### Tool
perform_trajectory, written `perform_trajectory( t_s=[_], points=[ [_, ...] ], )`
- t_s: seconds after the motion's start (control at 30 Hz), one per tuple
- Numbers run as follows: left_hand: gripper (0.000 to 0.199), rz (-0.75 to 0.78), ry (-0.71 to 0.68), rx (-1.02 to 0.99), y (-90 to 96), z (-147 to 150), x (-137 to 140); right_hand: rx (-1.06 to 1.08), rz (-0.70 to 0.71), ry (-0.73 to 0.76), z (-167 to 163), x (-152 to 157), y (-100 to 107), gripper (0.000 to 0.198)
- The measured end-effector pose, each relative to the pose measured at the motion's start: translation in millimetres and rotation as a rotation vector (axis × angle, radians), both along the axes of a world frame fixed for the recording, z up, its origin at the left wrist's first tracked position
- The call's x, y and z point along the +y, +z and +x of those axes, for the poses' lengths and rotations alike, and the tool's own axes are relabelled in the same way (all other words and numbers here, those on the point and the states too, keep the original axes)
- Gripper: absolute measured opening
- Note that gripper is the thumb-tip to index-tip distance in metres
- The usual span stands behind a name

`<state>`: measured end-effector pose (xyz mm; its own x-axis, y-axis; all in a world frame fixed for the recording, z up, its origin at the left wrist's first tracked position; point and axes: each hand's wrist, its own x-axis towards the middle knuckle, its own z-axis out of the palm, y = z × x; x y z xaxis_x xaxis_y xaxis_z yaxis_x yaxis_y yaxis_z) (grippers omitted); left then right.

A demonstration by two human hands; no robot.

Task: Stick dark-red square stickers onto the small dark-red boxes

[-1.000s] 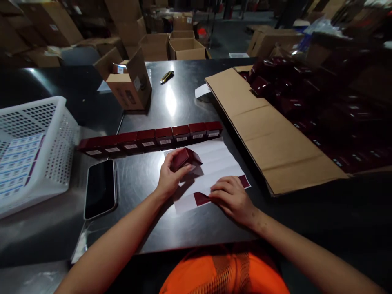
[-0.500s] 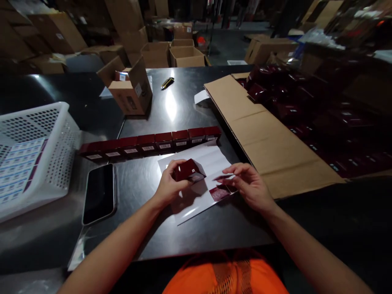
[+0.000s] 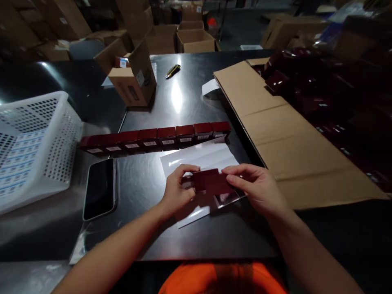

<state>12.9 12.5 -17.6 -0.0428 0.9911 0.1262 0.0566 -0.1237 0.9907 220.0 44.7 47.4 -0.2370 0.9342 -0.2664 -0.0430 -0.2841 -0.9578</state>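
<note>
Maroon box [image 3: 199, 181]: gripped in left hand [image 3: 177, 191] at nine o'clock, over white sheet [image 3: 202, 156], partly overlapped in view by maroon label [image 3: 221, 184] at three, pinched in right hand [image 3: 260, 185]. Flanked by row of boxes [image 3: 157, 139] from ten to one o'clock, by phone [image 3: 99, 190] farther out at nine and by cardboard flap [image 3: 290, 143] at two.

Dim floor [image 3: 241, 30] — shiny metal table [image 3: 196, 106]

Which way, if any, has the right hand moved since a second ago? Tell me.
Yes: the right hand has moved forward, toward the row of dark red boxes.
</note>
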Motion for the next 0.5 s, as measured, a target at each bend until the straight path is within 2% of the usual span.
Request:
perform_trajectory(
  t_s=[0.23,0.5],
  points=[
    [0.037,0.257,-0.018,0.16,-10.0,-1.6,-2.1,-0.073,-0.003,0.027,-3.7,-4.2,0.7,0.025],
    [0.036,0.257,-0.033,0.173,-5.6,-1.6,-4.5,-0.103,0.035,0.018,-4.6,-6.0,-4.2,0.025]
  ],
)
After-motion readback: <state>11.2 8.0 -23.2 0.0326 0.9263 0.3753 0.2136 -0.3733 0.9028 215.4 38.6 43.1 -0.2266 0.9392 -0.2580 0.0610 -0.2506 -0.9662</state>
